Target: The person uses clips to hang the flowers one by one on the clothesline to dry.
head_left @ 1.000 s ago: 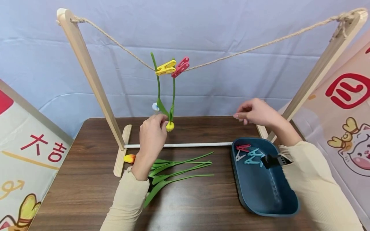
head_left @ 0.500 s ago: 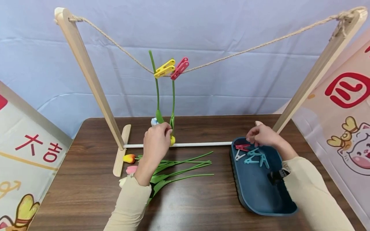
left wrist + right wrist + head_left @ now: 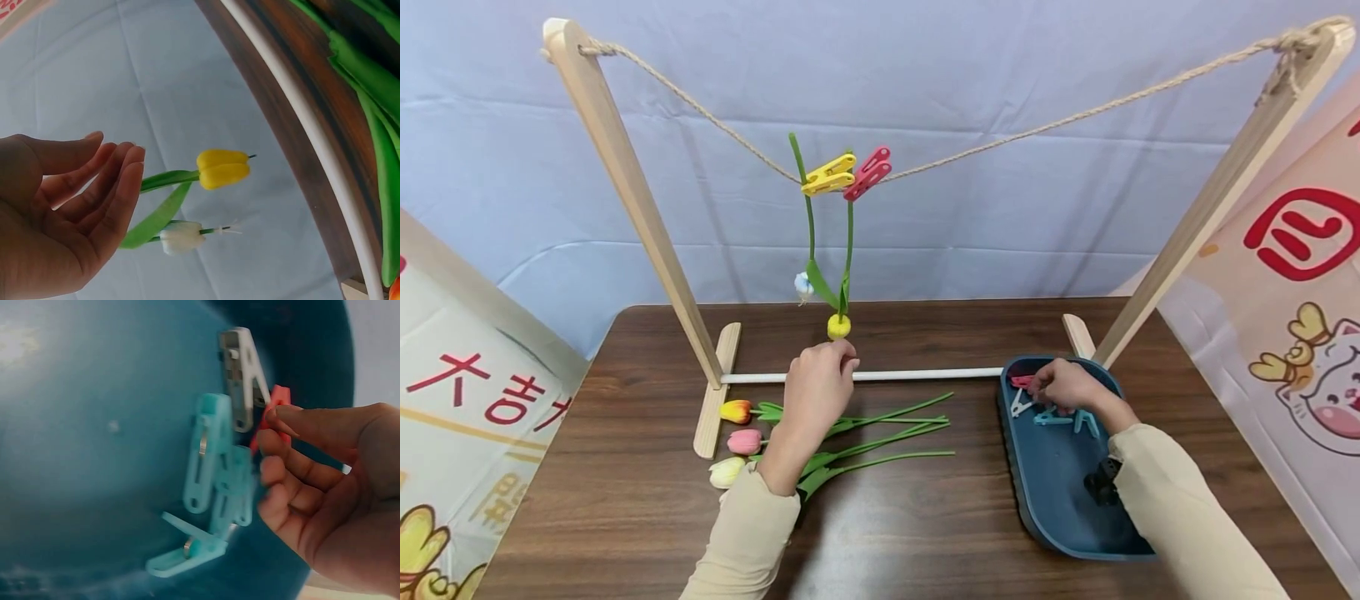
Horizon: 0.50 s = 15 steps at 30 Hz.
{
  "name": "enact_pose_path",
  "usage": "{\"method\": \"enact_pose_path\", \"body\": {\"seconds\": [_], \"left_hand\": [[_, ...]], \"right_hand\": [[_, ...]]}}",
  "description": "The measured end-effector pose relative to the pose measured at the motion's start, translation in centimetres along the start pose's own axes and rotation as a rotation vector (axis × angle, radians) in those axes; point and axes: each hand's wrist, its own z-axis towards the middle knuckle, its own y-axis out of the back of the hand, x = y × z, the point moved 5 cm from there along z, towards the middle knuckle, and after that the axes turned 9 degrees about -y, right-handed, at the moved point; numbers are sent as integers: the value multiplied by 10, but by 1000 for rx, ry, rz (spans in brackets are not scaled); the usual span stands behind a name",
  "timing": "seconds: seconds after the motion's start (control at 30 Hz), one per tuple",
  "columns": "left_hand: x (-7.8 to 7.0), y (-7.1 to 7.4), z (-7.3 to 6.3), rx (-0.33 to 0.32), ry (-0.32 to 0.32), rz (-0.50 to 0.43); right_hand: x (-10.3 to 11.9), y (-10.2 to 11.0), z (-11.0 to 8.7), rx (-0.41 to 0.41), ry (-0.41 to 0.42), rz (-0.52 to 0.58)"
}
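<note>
My left hand (image 3: 820, 379) hovers just below the yellow tulip (image 3: 838, 326); in the left wrist view its loosely curled fingers (image 3: 122, 181) hold nothing. This tulip hangs head-down from the rope, held by a pink-red clothespin (image 3: 868, 173). Beside it dangles a pale blue and white tulip (image 3: 803, 285) under a yellow clothespin (image 3: 829, 175). Inside the dark blue tray my right hand (image 3: 1066, 385) pinches a red clothespin (image 3: 281, 400) between thumb and forefinger, at the tray's far left corner. Alongside lie a white clothespin (image 3: 236, 378) and several turquoise clothespins (image 3: 206, 453).
The rope (image 3: 1045, 125) sags between two wooden posts (image 3: 632, 200), joined low down by a white rod (image 3: 925, 374). Orange (image 3: 736, 411), pink (image 3: 745, 442) and white tulips (image 3: 727, 472) lie on the table (image 3: 925, 525), stems pointing right. The tray (image 3: 1026, 508) stands at the right.
My left hand has let go near the hanging tulips and dropped lower; they have swung back up with the rope. The right hand has come down into the tray to the red clothespin.
</note>
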Motion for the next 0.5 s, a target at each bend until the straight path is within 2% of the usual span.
{"method": "enact_pose_path", "body": {"seconds": [0.3,0.5], "left_hand": [[0,-8,-5,60,-4,20],[2,-14,-8,82,1,33]], "right_hand": [[-8,-13,5,-25,-13,-42],[-7,-10,2,-14,-5,-57]]}}
